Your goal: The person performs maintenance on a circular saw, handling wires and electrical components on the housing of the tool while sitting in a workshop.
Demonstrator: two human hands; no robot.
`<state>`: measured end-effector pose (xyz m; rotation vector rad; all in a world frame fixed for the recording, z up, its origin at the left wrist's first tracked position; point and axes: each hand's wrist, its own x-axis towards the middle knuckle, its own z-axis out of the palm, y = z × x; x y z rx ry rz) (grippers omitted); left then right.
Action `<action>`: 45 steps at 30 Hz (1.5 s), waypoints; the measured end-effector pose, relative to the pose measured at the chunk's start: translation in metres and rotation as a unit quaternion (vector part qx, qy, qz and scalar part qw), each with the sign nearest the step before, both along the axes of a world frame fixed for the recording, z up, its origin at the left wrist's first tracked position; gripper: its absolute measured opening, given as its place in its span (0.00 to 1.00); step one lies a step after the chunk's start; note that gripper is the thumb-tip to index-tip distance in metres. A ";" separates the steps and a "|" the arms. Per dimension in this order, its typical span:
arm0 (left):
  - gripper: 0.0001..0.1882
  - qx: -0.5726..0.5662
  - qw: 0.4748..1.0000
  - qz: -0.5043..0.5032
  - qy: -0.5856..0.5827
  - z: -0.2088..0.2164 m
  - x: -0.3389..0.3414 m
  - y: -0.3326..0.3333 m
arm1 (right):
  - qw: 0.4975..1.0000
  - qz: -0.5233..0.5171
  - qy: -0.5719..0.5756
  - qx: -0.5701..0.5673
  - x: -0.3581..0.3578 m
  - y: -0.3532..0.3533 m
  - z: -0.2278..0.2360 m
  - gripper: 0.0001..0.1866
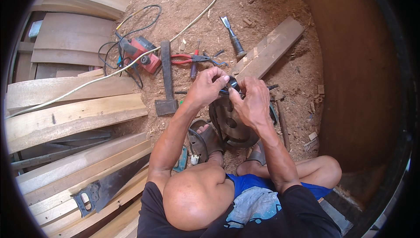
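Above a workshop floor (280,1) strewn with shavings, we are looking down on a seated person whose two bare hands are meeting in front of the body, both forearms reaching forward and angling inward. The left hand (206,85) is bending at the wrist, its thumb and forefinger pinching one small dark part (233,83); the right hand (256,101) is arching over from the other side, knuckles up, its thumb touching that part, though we are not managing to tell whether its fingers are clamping it. The part is sitting at the far end of one dark machine (231,119), which is resting between two sandalled feet and showing a flat metal face with a round hole. Beyond the left hand, we are counting one hammer-like tool (167,74) with a blocky head, one pair of red-handled pliers (186,59) lying across one screwdriver (194,70), and one red-and-black power tool (146,58). One chisel (232,38) is lying farther out, near one loose board (271,47). One pale cord (192,22) is running across the floor and over the red-and-black power tool, while one handsaw (103,193) is lying on stacked planks (65,126) at left.
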<state>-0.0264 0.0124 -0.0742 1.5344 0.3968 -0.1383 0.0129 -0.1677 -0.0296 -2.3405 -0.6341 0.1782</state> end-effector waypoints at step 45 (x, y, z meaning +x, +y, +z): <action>0.06 0.104 0.993 -0.015 -0.055 0.018 0.001 -0.014 | 0.771 -0.086 0.524 0.353 0.053 -0.027 0.003 0.21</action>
